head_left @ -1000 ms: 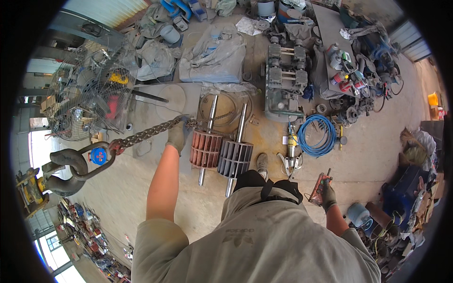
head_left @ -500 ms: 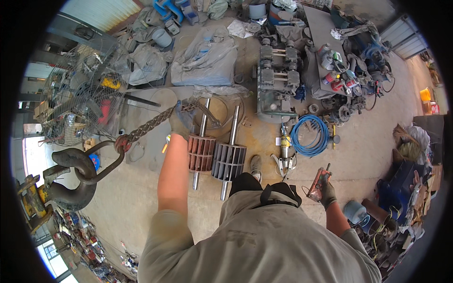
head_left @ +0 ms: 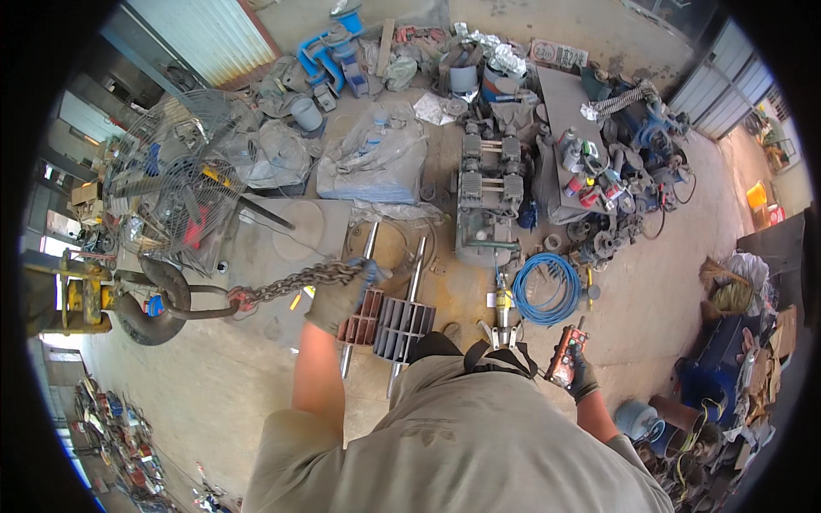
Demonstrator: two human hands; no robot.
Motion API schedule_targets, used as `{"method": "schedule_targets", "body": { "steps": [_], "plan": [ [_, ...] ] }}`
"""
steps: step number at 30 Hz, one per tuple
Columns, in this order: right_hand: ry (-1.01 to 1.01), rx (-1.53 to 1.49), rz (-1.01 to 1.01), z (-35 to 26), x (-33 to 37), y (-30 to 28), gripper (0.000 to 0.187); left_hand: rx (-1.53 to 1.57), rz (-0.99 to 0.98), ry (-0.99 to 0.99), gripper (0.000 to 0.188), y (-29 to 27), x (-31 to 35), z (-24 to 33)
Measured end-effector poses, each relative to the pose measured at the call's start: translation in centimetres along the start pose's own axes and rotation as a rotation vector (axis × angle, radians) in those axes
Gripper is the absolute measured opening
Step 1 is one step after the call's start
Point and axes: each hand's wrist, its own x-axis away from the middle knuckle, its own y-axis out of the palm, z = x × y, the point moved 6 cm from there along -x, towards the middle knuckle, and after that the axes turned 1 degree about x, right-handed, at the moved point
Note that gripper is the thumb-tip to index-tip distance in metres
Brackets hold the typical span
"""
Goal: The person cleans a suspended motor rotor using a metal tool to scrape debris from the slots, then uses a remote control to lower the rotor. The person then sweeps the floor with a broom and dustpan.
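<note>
My left hand, in a grey work glove with blue at the fingers, is closed around the end of a rusty lifting chain. From there the chain runs left to a link with red on it, hung on a large steel crane hook. Just beyond and beside this hand lie two finned rotors on shafts, one reddish and one dark grey. My right hand, gloved too, grips a red crane remote control whose button face shows. The left fingertips are partly hidden by the glove's back.
A coil of blue hose and a yellow-and-silver puller tool lie on the floor ahead. Past them stands a green-grey machine beside a table with bottles. A large caged fan stands at the left, clutter at the right.
The hook and chain have shifted in view, and the chain now runs nearly level to my left hand. My right hand has turned the remote so its buttons face up. The whole view has tilted.
</note>
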Motion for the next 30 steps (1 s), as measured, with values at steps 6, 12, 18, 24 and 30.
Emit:
{"method": "schedule_targets", "body": {
  "steps": [6,12,18,24,30],
  "plan": [
    [-0.38,0.605,0.0,-3.9,0.0,1.6,0.046,0.078,0.064,0.032,0.026,6.4,5.4,1.1],
    [-0.254,0.292,-0.122,-5.5,0.6,3.8,0.034,0.52,0.24,0.153,0.018,11.5,15.9,-0.1],
    [-0.077,0.016,-0.684,-2.3,-0.9,4.5,0.022,0.396,0.399,0.22,0.026,13.3,27.3,-4.6],
    [0.077,0.427,-0.596,3.8,1.7,4.8,0.055,1.159,0.679,-0.112,0.038,18.9,37.3,-8.7],
    [0.226,0.636,-0.672,9.7,8.2,10.1,0.039,0.933,0.947,-0.32,0.036,22.2,46.6,-11.6]
  ]
}}
